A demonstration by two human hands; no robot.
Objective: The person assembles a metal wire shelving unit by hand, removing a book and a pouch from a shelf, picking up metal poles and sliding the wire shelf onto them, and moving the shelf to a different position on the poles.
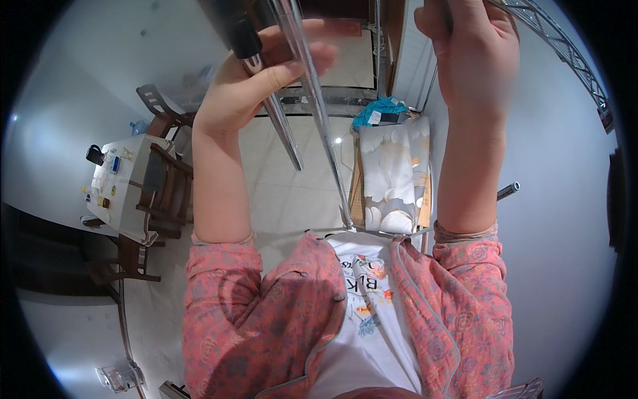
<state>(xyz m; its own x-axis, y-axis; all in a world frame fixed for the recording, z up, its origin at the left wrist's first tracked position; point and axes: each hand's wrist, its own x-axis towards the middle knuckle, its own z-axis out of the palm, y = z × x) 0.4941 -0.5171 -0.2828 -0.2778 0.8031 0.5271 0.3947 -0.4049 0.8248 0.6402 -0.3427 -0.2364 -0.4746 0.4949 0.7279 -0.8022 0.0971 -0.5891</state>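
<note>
Both my arms are raised. My left hand (266, 76) is at the upper left, its fingers stretched to the right and blurred. A chrome tube with a black sleeve (282, 130) slants through the crook of its thumb, and the lower end hangs free. A longer chrome pole (319, 113) passes in front of the fingers and runs down toward my chest. At the upper right my right hand (475, 63) is closed with fingers curled at the picture's edge; what they hold is hidden. A metal lattice arm (555, 36) extends from beside that hand along the wall.
A table (136, 169) with small items and wooden chairs (169, 179) stand at the left. Ahead lies a patterned white and grey cover (387, 163), with teal cloth (382, 112) at its far end. Another tube's end (508, 191) shows beside my right forearm.
</note>
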